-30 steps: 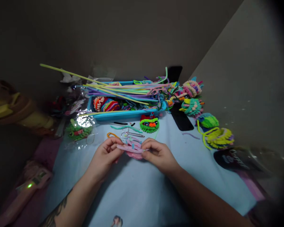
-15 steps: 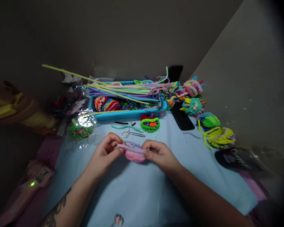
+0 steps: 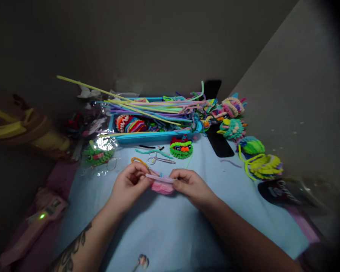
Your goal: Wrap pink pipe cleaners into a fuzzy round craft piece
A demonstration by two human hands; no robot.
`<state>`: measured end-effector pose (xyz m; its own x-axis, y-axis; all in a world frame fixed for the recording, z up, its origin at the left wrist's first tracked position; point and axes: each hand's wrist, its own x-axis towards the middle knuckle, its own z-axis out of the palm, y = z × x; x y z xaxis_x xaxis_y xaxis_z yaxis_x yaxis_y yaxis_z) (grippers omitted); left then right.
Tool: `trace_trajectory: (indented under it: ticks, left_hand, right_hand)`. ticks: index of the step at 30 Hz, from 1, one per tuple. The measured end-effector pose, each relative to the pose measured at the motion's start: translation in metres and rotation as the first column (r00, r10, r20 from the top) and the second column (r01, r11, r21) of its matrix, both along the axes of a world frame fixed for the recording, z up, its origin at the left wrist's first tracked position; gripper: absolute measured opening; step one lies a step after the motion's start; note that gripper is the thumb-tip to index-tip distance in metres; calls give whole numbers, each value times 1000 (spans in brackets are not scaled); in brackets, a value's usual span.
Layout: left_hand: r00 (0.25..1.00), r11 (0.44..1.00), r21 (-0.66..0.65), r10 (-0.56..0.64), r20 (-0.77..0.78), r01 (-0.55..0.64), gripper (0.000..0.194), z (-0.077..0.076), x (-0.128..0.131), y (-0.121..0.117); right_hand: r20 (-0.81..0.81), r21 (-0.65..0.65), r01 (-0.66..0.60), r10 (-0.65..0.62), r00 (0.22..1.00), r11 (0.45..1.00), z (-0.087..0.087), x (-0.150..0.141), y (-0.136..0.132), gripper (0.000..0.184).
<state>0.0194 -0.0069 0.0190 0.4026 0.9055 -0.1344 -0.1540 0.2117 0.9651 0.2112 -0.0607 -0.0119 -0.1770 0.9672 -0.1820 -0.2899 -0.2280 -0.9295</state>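
Observation:
Both hands meet over the middle of the blue cloth. Between them is a small pink piece made of bent pipe cleaners, with a few turquoise bits showing on its top. A lilac pipe cleaner runs across its upper edge. My left hand pinches the left end of that lilac strand between thumb and fingers. My right hand is closed on the right side of the pink piece, where the strand's other end meets it; its fingertips hide the exact grip. Just beyond lie scissors and an orange loop.
A blue tray heaped with pipe cleaners stands at the back. A green and red figure sits before it. A plastic-wrapped green figure lies left. Several colourful figures, a black phone-like slab and a coffee packet line the right.
The lilac strand's left end has come closer to the pink piece, and the strand now lies straighter across it. The piece has tilted slightly. The whole view has shifted a little.

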Motion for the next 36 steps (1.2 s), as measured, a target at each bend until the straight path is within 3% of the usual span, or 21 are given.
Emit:
trace_trajectory:
  ticks: [4,13,18,23,31,36]
  left_hand:
    - [997,997,-56,64,50,-61,29,-2,1,0]
    - [994,988,-152,57,95,-42,28,-6,2,1]
    - [995,994,-63,90,-41,-92,23,-5,3,1]
    - [971,986,90,152,-183,-138,16,-7,0,3]
    - [992,976,-182,116,-49,-123,30,-9,3,0]
    - [996,968,-235,85,-19,-87,32,-10,6,-3]
  right_hand:
    - [49,-8,-2,3,999,1000,2,-1,1,41]
    - [66,-13,-13,14,998,1000,3,-2,2,39]
    - [125,27,0,-4,992,1000,6,-1,3,38]
    - [114,-31,22,-19,993,999,7,-1,3,39]
    - [90,-41,54,-50,995,998,5,-3,4,39]
    - [100,-37,3,1,995,999,4,-3,3,40]
